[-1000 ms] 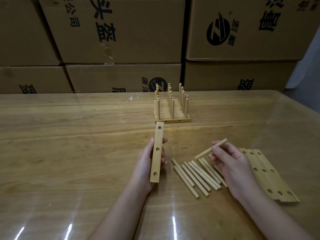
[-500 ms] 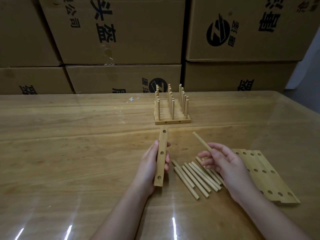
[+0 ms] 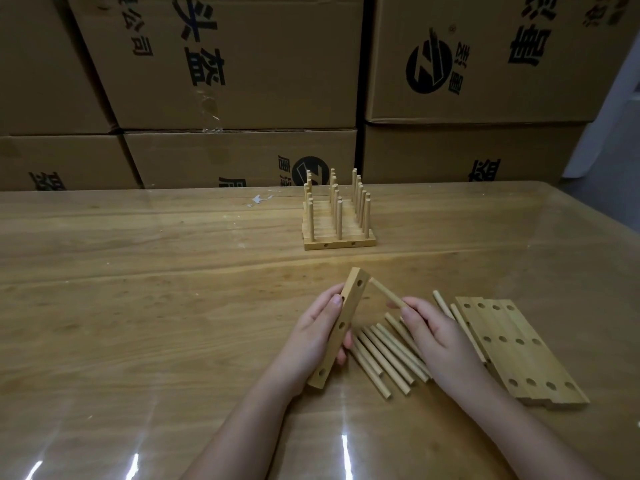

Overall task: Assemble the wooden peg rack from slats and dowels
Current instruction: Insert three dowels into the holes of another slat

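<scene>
— Where is the piece being worked on?

— The left hand (image 3: pixel 311 341) grips a pale wooden slat (image 3: pixel 354 296) with three round holes in its face. The thumb lies on the slat's left edge and fingertips show at its right edge. The slat is tilted, far end leaning right, over the glossy wooden tabletop (image 3: pixel 138 306). I cannot tell whether its near end rests there.

— And the other hand?

— The right hand (image 3: pixel 440 337) pinches a short round wooden dowel (image 3: pixel 386 293) by its near end. The dowel's far tip sits just beside the slat's top hole; whether it touches the wood I cannot tell.

— What lies around them?

— A row of loose wooden dowels (image 3: pixel 377 358) lies side by side on the tabletop between the two hands, some partly under the right hand. To the right of that hand, flat drilled wooden slats (image 3: pixel 512 362) lie edge to edge.

— Anything farther back?

— A finished wooden peg rack (image 3: pixel 337 220) stands near the tabletop's far edge, with its pegs upright in rows. Behind it, brown cardboard boxes (image 3: pixel 242 64) printed with dark characters are stacked.
</scene>
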